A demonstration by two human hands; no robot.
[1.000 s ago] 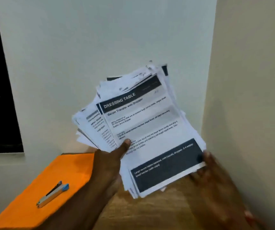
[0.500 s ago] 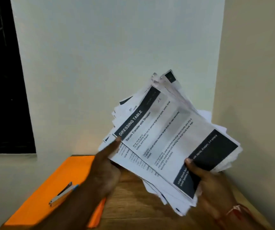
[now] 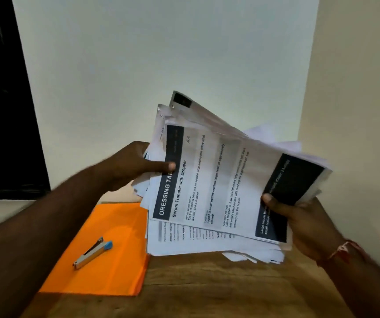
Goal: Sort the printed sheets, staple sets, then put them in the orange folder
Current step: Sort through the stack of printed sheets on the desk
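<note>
So I've got the whole stack of sheets [image 3: 218, 184] up off the table [image 3: 207, 292]. My left hand [image 3: 129, 166] pinches its 9 o'clock edge with the thumb on top, and my right hand [image 3: 299, 216] is clamped on the 4 o'clock corner, thumb over the dark band. It's a thick, floppy, messy bundle. Each page is light but slippery, the edges are fanned out, and the loose ones at the bottom look ready to slide, so I'd hold the short ends and tap it square. The orange folder [image 3: 106, 249] lies flat at about 8 o'clock from the stack, with the stapler [image 3: 92, 252] sitting on it. I can't see my fingers behind the paper or much under the top page, and the small print is too blurry to read.
</note>
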